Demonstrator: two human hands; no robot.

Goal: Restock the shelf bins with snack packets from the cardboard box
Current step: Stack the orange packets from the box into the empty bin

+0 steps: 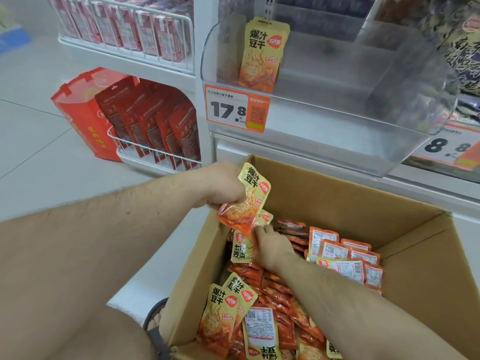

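Note:
An open cardboard box stands on the floor below the shelf, holding several yellow-and-orange snack packets. Over the box's far left corner my left hand grips a bunch of these packets. Just below it my right hand pinches a packet at the bottom of that bunch, beside another packet standing on end. Above the box sits a clear plastic shelf bin, with one packet upright against its front left wall.
An orange 17.8 price tag hangs on the bin's front. Left of it, white wire baskets hold red packs, and a red carton stands on the floor. My knee and sandalled foot are beside the box's left wall.

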